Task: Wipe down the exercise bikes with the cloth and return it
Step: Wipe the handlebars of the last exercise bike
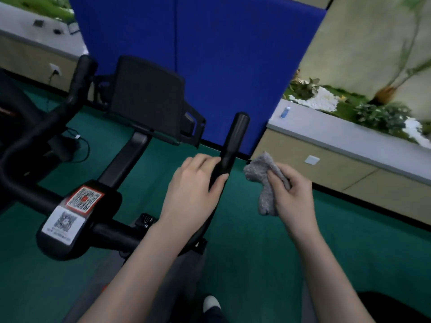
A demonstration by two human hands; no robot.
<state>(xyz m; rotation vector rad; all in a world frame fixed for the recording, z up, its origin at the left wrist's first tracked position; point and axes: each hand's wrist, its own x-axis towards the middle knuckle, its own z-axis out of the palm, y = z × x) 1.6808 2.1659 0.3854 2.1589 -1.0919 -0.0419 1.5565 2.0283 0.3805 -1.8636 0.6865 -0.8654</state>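
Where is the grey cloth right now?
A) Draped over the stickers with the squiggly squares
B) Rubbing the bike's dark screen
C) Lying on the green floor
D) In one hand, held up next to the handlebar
D: the right hand pinches the grey cloth beside the black handlebar, with a gap of floor showing between them, while the left hand grips that bar.

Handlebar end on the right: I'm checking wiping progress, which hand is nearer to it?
Left. The left hand grips the handlebar end; the right hand holds the cloth beside it, not touching.
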